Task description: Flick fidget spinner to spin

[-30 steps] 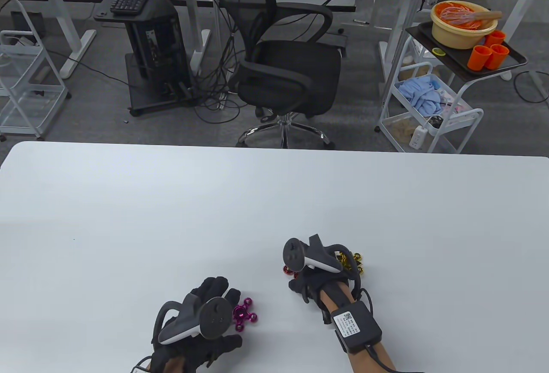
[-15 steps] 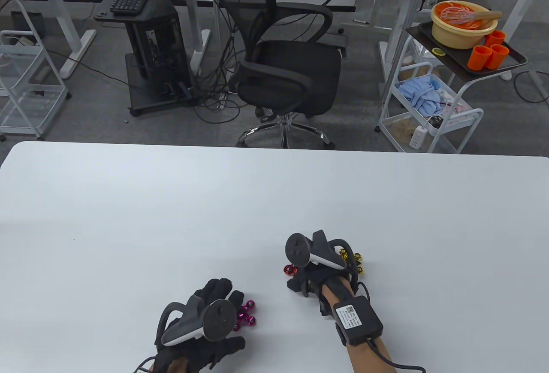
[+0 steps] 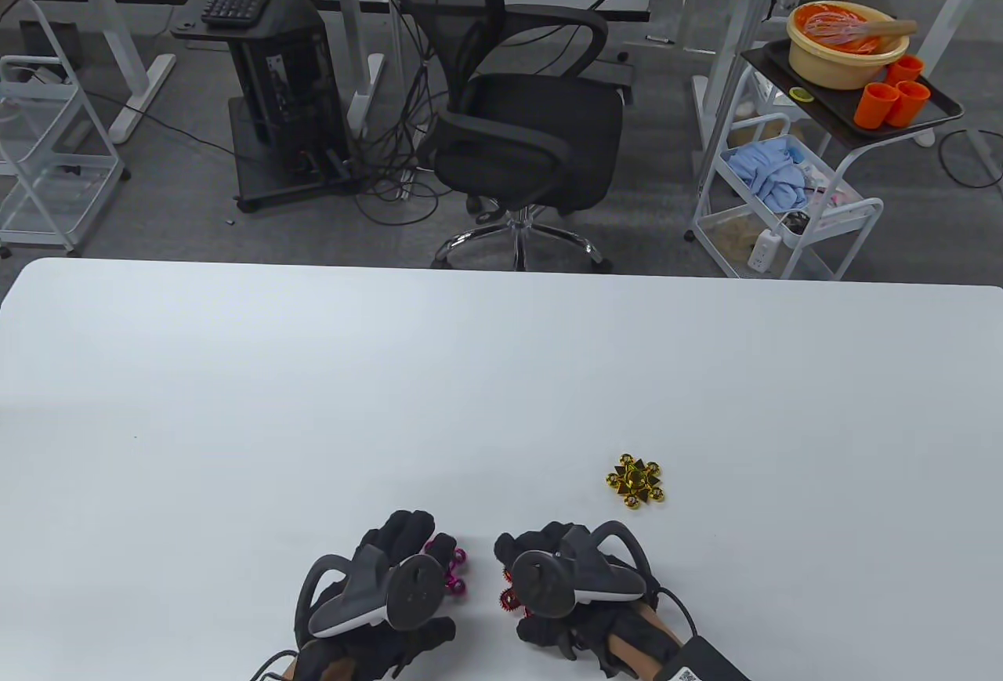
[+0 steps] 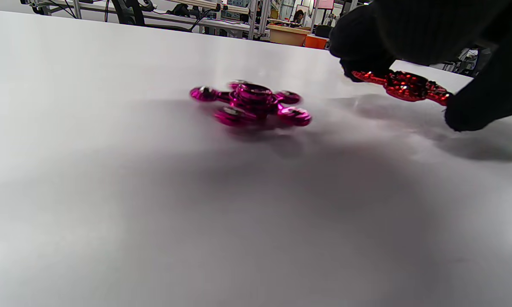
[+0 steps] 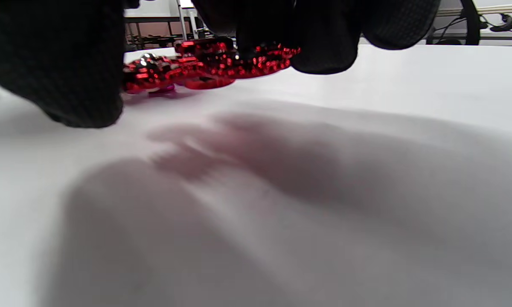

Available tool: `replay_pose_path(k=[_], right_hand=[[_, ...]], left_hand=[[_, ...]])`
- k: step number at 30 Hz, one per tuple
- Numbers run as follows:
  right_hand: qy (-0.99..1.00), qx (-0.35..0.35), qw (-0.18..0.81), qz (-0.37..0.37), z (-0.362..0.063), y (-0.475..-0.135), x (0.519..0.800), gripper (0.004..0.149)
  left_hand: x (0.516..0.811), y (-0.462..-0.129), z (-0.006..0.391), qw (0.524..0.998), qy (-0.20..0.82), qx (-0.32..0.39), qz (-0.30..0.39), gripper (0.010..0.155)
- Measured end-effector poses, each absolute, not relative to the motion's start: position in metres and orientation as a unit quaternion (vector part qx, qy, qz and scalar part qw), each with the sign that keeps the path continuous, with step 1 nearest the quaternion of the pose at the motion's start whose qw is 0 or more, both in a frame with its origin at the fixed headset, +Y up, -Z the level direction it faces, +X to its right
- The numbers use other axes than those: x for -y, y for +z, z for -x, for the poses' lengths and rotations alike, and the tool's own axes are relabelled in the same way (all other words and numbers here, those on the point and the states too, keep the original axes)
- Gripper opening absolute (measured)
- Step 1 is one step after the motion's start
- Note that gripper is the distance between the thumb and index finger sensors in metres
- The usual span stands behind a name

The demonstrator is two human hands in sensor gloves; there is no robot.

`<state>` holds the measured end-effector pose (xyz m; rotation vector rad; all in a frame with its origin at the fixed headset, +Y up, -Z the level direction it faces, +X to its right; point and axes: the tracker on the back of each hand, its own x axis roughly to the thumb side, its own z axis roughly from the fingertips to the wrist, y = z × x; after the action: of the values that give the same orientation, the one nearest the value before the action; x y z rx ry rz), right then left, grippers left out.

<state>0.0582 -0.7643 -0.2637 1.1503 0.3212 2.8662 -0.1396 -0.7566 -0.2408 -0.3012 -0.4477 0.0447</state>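
A magenta fidget spinner (image 3: 454,571) lies on the white table (image 3: 501,367) just right of my left hand (image 3: 403,536). In the left wrist view the magenta spinner (image 4: 251,103) sits free, slightly blurred, with no finger on it. My right hand (image 3: 529,552) holds a red spinner (image 3: 508,599) just above the table. In the right wrist view its fingers (image 5: 324,38) pinch the red spinner (image 5: 209,64). The red spinner also shows in the left wrist view (image 4: 403,85). A gold spinner (image 3: 636,481) lies free behind my right hand.
A black office chair (image 3: 517,117) stands beyond the table's far edge. A cart with a bowl and orange cups (image 3: 854,77) is at the back right. Both hands are close to the table's near edge.
My right hand has moved back toward the near edge and left, carrying the red spinner close to the magenta one. The gold spinner is now uncovered. My left hand shifted slightly right.
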Motion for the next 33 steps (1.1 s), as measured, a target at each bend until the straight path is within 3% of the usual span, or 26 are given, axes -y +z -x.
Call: replay_pose_path(k=[11, 22, 29, 31, 33], right_hand=[[0.901, -0.127, -0.005, -0.415, -0.047, -0.249, 0.777, 0.091], [0.901, -0.148, -0.014, -0.408, -0.047, -0.249, 0.779, 0.091], [0.915, -0.122, -0.001, -0.385, -0.07, -0.248, 0.76, 0.093], [0.924, -0.111, -0.014, -0.365, -0.08, -0.249, 0.756, 0.088], [0.937, -0.113, -0.013, -0.33, -0.088, -0.25, 0.758, 0.073]], left_hand=[[0.758, -0.239, 0.137, 0.963, 0.014, 0.225, 0.147, 0.086], [0.762, -0.233, 0.124, 0.958, 0.002, 0.245, 0.151, 0.085], [0.767, -0.22, 0.099, 0.945, -0.011, 0.291, 0.15, 0.084], [0.773, -0.215, 0.089, 0.937, -0.025, 0.31, 0.161, 0.082], [0.779, -0.213, 0.078, 0.93, -0.049, 0.321, 0.171, 0.081]])
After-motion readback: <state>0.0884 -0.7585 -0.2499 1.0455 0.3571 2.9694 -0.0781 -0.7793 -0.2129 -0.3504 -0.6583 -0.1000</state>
